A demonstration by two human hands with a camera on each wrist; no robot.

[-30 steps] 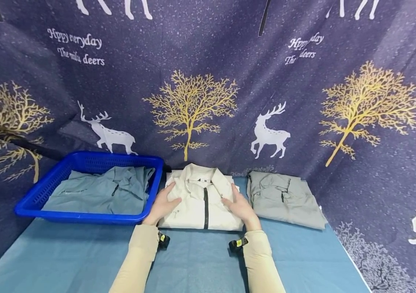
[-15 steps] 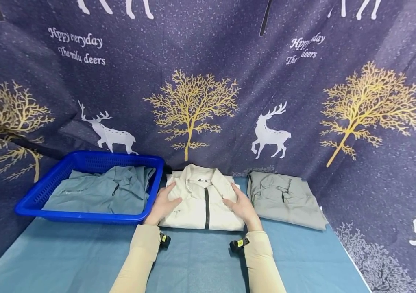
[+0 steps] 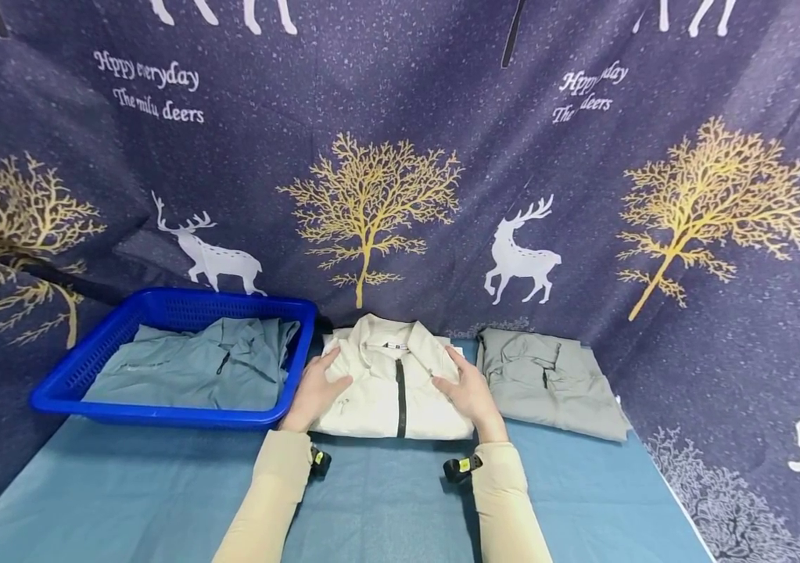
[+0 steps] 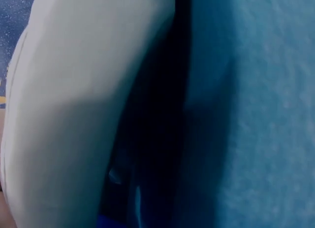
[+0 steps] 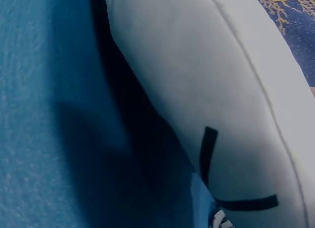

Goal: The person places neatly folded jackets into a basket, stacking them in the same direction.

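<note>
A folded cream jacket (image 3: pixel 371 407) with a black front zip (image 3: pixel 401 399) lies collar-away in the middle of the head view. My left hand (image 3: pixel 317 391) holds its left side and my right hand (image 3: pixel 473 395) its right side. Both thumbs lie on top, pointing inward, while the other fingers run along the side edges and are partly hidden. Close up, the jacket's thick front fold (image 4: pixel 74 90) fills much of the left wrist view, with dark shadow beside it. The right wrist view shows the same pale fold (image 5: pixel 197 80). Neither wrist view shows the fingers.
To the left, a blue plastic basket (image 3: pixel 174 418) holds a folded teal garment (image 3: pixel 188 367). A folded grey garment (image 3: pixel 554 391) lies on the right. All stand on a blue cloth-covered table (image 3: pixel 385 508), with a patterned dark curtain (image 3: pixel 400 102) right behind.
The jacket's front edge shows slightly higher, and the jacket and both hands have drifted a touch to the right. The hold on its sides stays the same.
</note>
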